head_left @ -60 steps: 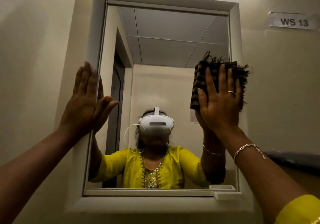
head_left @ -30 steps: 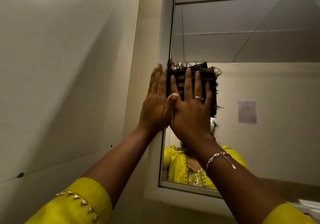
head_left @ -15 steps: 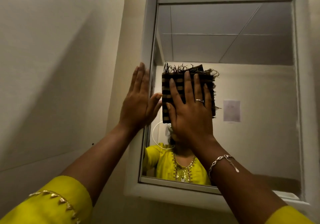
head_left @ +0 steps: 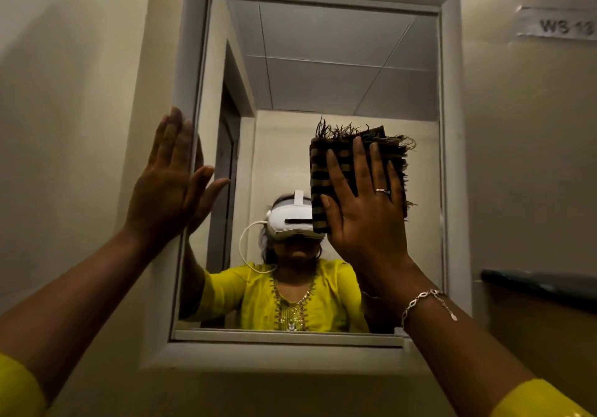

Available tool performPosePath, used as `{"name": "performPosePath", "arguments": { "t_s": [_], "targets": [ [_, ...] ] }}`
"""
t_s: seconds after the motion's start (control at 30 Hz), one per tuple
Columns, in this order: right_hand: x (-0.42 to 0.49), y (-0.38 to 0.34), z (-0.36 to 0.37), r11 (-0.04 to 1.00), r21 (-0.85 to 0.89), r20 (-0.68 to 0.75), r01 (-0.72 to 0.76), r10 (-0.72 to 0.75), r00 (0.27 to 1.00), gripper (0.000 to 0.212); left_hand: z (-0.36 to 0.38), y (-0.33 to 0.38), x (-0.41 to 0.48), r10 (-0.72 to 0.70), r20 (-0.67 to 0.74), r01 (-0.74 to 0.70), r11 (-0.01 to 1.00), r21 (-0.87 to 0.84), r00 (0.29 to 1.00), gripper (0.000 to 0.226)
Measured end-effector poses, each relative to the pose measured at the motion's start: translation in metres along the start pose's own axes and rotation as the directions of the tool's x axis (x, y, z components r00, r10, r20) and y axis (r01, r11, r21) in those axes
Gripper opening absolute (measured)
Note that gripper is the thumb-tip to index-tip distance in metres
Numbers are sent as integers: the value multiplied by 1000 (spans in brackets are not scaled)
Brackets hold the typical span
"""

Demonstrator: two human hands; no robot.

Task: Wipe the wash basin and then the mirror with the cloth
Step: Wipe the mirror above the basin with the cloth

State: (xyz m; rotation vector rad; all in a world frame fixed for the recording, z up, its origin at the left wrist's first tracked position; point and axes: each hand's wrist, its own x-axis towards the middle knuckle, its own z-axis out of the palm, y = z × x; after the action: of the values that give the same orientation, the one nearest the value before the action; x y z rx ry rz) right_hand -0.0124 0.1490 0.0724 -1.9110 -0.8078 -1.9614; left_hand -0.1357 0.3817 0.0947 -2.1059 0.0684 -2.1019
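folded brown striped fringed cloth (head_left: 336,145) has moved from the left edge of the white-framed wall mirror (head_left: 323,61) to right of centre, pressed flat under the straight-fingered right hand (head_left: 365,219). left hand (head_left: 168,187), open and empty, stays on the left frame edge; mirror wiping judged under way.

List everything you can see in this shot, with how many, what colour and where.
mirror: one, pale grey frame, on the wall, centre
cloth: one, dark brown striped, fringed, flat against the glass, right of centre
label: one, white, blurred lettering, upper right
ledge: one, dark, right edge
headset: one, white, in the reflection
ring: one, silver, on a finger
bracelet: one, silver, wrist at lower right
sleeves: two, yellow, bottom corners
left hand: one, flat on the mirror's left frame edge
right hand: one, flat, pressing the cloth to the glass
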Motion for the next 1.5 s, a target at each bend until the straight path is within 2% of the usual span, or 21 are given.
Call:
{"name": "performPosePath", "arguments": {
  "t_s": [0.17, 0.4, 0.6, 0.73, 0.97, 1.13, 1.3, 1.5],
  "targets": [
    [-6, 30, -4, 999, -30, 6, -15, 15, 1000, 56, 2, 0, -1, -30, 8, 30, 1000, 5, 1000, 92],
    [-12, 62, -11, 996, -60, -2, -62, 62, 998, 58, 12, -17, -1, 4, -10, -3, 995, 97, 1000, 77],
    [-14, 65, -8, 991, -59, -53, -118, 114, 992, 56, 28, -29, -9, 12, -32, -7, 988, 152, 999, 81],
    [-19, 55, -6, 975, -74, -77, -208, 202, 976, 56, 50, -44, -14, -85, -10, 86, 981, 172, 996, 87],
    [-26, 23, -3, 956, -82, -60, -283, 279, 959, 58, 17, -11, -15, 45, -96, -41, 998, 43, 994, 80],
    [-26, -19, 2, 967, -47, -40, -251, 249, 968, 58, 9, -3, -14, 25, -61, -25, 1000, -4, 998, 80],
    [-22, -74, 7, 981, 0, -20, -193, 193, 981, 58, 2, 2, -15, -36, -16, 33, 983, -179, 999, 93],
    [-15, -135, 17, 989, 85, -12, -120, 122, 992, 58, 2, 1, -16, -59, 1, 56, 956, -289, 998, 93]
  ]
}}
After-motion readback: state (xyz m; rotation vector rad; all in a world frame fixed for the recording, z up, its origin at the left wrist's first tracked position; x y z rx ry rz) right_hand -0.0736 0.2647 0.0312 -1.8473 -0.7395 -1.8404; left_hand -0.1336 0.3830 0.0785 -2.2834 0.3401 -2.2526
